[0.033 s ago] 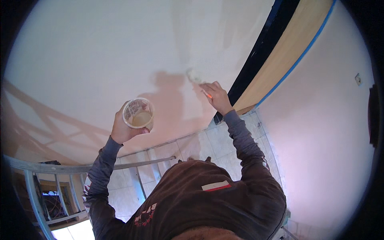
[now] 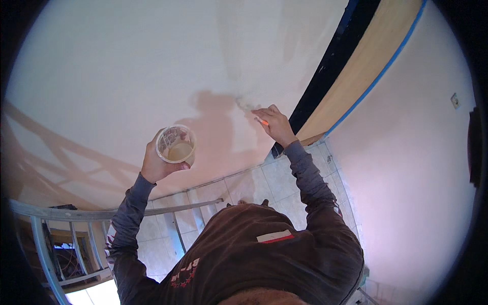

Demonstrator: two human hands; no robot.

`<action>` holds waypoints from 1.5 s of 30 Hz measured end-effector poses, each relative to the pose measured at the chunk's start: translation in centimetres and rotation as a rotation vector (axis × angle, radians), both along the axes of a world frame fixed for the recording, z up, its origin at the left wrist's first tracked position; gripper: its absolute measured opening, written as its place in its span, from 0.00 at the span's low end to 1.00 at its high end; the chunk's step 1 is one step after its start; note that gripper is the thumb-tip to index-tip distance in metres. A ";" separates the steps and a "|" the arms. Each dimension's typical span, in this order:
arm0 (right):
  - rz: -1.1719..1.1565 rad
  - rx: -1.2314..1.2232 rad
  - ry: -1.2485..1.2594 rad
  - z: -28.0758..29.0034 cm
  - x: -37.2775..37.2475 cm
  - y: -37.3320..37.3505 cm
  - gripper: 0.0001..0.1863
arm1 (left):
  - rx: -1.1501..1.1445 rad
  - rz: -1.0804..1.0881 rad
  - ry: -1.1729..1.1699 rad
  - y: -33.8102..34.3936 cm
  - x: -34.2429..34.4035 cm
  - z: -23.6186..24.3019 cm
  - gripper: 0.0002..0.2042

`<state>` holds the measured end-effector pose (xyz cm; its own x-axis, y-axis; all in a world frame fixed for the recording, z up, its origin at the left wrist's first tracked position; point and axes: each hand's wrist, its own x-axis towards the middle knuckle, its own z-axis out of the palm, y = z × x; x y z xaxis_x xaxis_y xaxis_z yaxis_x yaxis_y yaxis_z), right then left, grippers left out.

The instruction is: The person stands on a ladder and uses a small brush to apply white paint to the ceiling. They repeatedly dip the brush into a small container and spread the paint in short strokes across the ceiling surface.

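I note the left hand (image 2: 152, 163) clasping a plastic tub (image 2: 175, 133) — mouth-up, presumably against spills; right hand (image 2: 277, 125) grips a paintbrush (image 2: 264, 122) near the wall (image 2: 127, 76).

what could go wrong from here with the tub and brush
The open tub in the left grip holds pale liquid, so a tilt could spill some on the tiled floor.

The brush in the right grip is fairly near the black strip; a stray stroke might smear it.
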<state>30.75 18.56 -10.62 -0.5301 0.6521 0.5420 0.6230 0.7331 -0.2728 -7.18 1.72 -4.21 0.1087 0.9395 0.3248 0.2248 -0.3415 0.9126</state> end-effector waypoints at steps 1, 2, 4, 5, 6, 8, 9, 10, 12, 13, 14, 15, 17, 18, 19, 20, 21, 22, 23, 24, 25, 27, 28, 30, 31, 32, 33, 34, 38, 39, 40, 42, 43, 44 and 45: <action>0.026 -0.003 -0.037 0.4 0.1 0.4 0.17 | -0.005 0.000 -0.005 0.1 0.0 0.0 0.44; 0.046 -0.011 -0.073 1.5 0.1 0.6 0.17 | -0.015 -0.005 -0.009 0.1 -0.1 -0.2 0.44; 0.021 0.029 -0.123 3.0 0.4 2.3 0.15 | -0.012 0.010 0.059 0.4 -0.6 -0.7 0.44; -0.016 -0.008 -0.128 5.4 0.0 2.6 0.14 | -0.013 0.031 0.091 0.4 -0.8 -0.9 0.43; -0.052 -0.043 -0.134 8.7 -0.4 2.7 0.14 | -0.015 0.030 0.088 0.3 -0.7 -0.7 0.43; -0.023 0.039 -0.103 13.1 0.9 5.5 0.15 | -0.016 0.009 0.086 0.5 -0.4 -0.3 0.43; -0.027 0.146 -0.106 15.7 1.4 6.5 0.15 | -0.012 0.000 0.089 0.6 -0.4 -0.4 0.43; -0.025 0.254 -0.107 18.4 1.7 7.1 0.15 | -0.008 -0.001 0.094 0.6 -0.5 -0.5 0.43; -0.081 0.425 -0.161 24.8 1.9 6.6 0.17 | -0.002 -0.011 0.082 0.7 -0.6 -0.6 0.43; -0.065 0.464 -0.139 27.5 1.3 5.7 0.16 | -0.004 -0.008 0.070 0.5 -0.7 -0.5 0.42; -0.051 0.504 -0.120 30.1 0.6 4.7 0.16 | -0.005 -0.007 0.055 0.3 -0.7 -0.6 0.42; -0.039 0.546 -0.103 31.8 0.1 4.1 0.16 | -0.011 -0.006 0.044 0.2 -0.7 -0.6 0.42; 0.027 0.712 -0.031 33.2 -0.3 3.2 0.16 | -0.019 -0.013 0.027 0.2 -0.6 -0.6 0.42; 0.061 0.794 0.009 33.2 -0.6 3.0 0.16 | -0.021 -0.005 0.039 0.2 -0.7 -0.6 0.42; 0.038 0.845 0.061 32.6 -1.0 3.0 0.15 | -0.024 0.004 0.050 0.1 -0.8 -0.6 0.42; 0.012 0.900 0.109 31.7 -1.3 3.1 0.15 | -0.022 0.010 0.058 0.1 -0.8 -0.6 0.42; -0.015 0.952 0.156 30.6 -1.4 3.2 0.15 | -0.038 0.017 0.059 0.1 -0.8 -0.7 0.42; -0.049 1.006 0.111 29.0 -1.4 3.7 0.10 | -0.055 0.025 0.060 0.1 -0.7 -0.8 0.42; -0.076 0.931 0.089 26.5 -1.1 4.6 0.13 | -0.071 0.033 0.062 0.2 -0.7 -0.8 0.42; -0.105 0.860 0.062 23.6 -0.5 5.5 0.17 | -0.052 0.012 0.060 0.5 -0.6 -0.8 0.42; -0.129 0.787 0.036 20.9 -0.1 6.3 0.21 | -0.035 -0.005 0.056 0.7 -0.6 -0.9 0.43; -0.111 0.718 0.014 16.4 0.2 5.8 0.24 | -0.014 -0.018 0.030 0.7 -0.5 -1.0 0.43; -0.108 0.652 0.020 14.6 0.3 5.1 0.23 | -0.006 -0.022 0.007 0.7 -0.4 -1.1 0.43; -0.086 0.524 0.011 12.6 0.3 3.2 0.21 | -0.002 -0.009 0.017 0.6 -0.6 -1.2 0.44; -0.072 0.466 -0.007 12.1 0.5 2.2 0.21 | -0.002 0.002 0.047 0.6 -0.8 -1.3 0.45; -0.062 0.408 -0.024 12.1 0.7 1.5 0.20 | -0.002 0.009 0.078 0.7 -0.9 -1.3 0.45; -0.055 0.400 -0.002 12.5 0.8 1.1 0.18 | -0.006 0.008 0.072 0.8 -0.9 -1.4 0.45; -0.048 0.392 0.020 13.3 1.1 0.8 0.16 | -0.009 0.007 0.066 0.9 -0.9 -1.4 0.45; -0.013 0.229 0.206 17.1 0.2 -1.2 0.12 | -0.016 0.010 0.003 0.6 -1.0 -1.8 0.45; 0.011 0.132 0.281 17.2 -0.1 -1.7 0.11 | 0.020 0.018 0.049 0.4 -1.1 -2.1 0.45; 0.038 0.032 0.355 17.2 -0.5 -2.2 0.11 | 0.055 0.031 0.095 0.8 -1.0 -2.1 0.46; 0.143 -0.247 0.574 15.7 -1.9 -3.7 0.11 | 0.091 0.043 0.171 0.8 -1.3 -2.4 0.46; 0.176 -0.326 0.620 15.2 -2.6 -4.7 0.11 | 0.105 0.048 0.201 1.2 -1.2 -2.7 0.47; 0.208 -0.405 0.666 15.1 -3.3 -5.9 0.11 | 0.120 0.053 0.234 1.6 -1.1 -3.0 0.47; 0.230 -0.486 0.711 14.9 -3.9 -6.8 0.11 | 0.110 0.055 0.232 1.7 -0.9 -3.2 0.47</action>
<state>26.82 11.76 4.27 -0.3198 0.8147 0.4838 0.0401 0.5218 -0.8521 -8.06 3.39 -7.45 0.1424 0.9064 0.3977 0.4446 -0.4175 0.7925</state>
